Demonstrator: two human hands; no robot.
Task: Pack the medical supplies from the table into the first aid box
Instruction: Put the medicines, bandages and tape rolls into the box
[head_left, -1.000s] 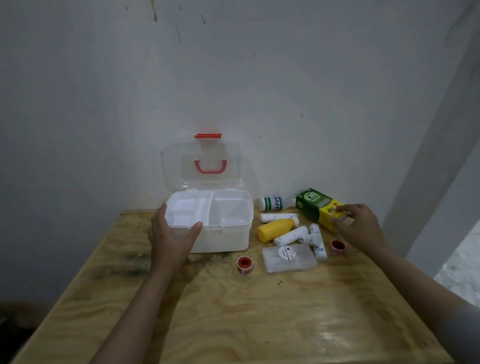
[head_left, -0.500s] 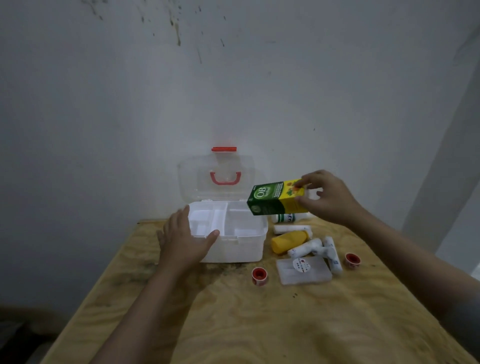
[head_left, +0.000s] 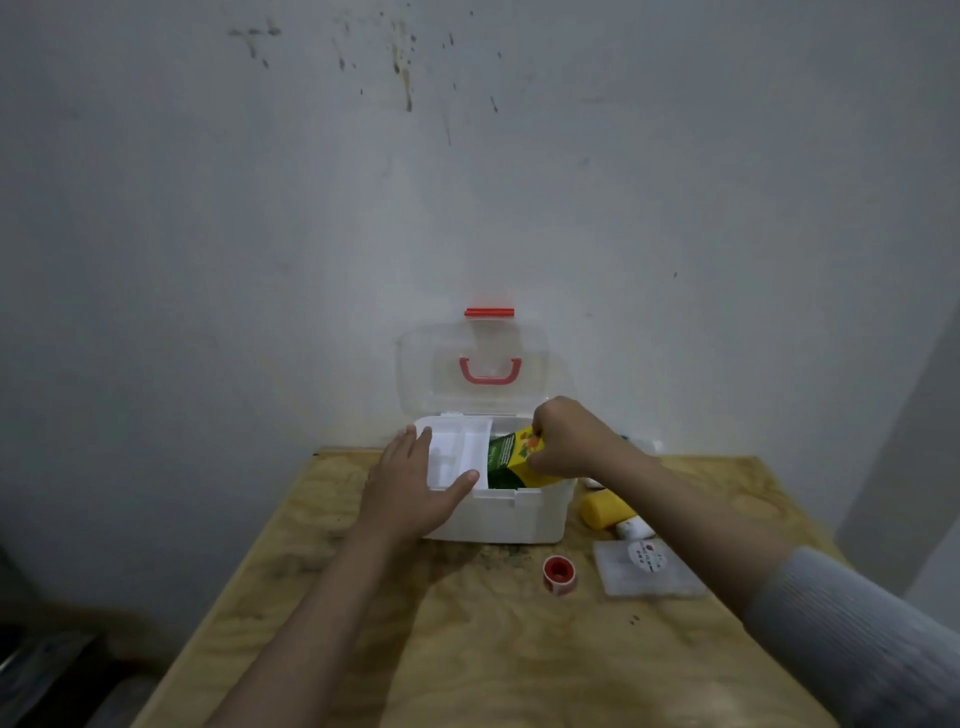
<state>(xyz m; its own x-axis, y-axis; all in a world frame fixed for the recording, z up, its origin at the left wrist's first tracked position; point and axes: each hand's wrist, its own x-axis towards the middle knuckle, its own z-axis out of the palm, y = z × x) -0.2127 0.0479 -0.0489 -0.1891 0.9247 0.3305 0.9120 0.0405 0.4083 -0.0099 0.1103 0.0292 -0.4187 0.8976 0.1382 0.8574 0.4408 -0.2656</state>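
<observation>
The right hand (head_left: 569, 439) is clenched on the yellow end of a green-and-yellow carton (head_left: 511, 457), which stands tilted, its green end down inside the right compartment of the white box (head_left: 511, 512). The hand covers the carton's upper end, and the box wall hides its lower end, so how deep it sits cannot be told. The left hand (head_left: 415, 486) lies flat and released over the box's front left corner, fingers spread along the rim and thumb on the front edge, holding nothing. Beneath it shows a white tray (head_left: 460, 452) with dividers in the left part of the box; its contents cannot be made out.

The clear lid (head_left: 472, 366) stands upright behind, against the wall (head_left: 467, 182), with a red handle (head_left: 490, 371) and a red latch (head_left: 489, 312) at its top edge.

Right of the box, on the wooden surface (head_left: 467, 649), the right forearm crosses over the remaining supplies. A yellow bottle (head_left: 602, 509) shows only partly, and just beside it a white roll (head_left: 634, 529) peeks out. A flat clear packet (head_left: 647, 569) with a round label lies nearer, its right side under the arm. A small red tape roll (head_left: 559, 573) stands apart in front of the box. Behind the wrist, something pale is too blurred to name. A grey sleeve (head_left: 857, 639) is cut off by the frame's right edge.
</observation>
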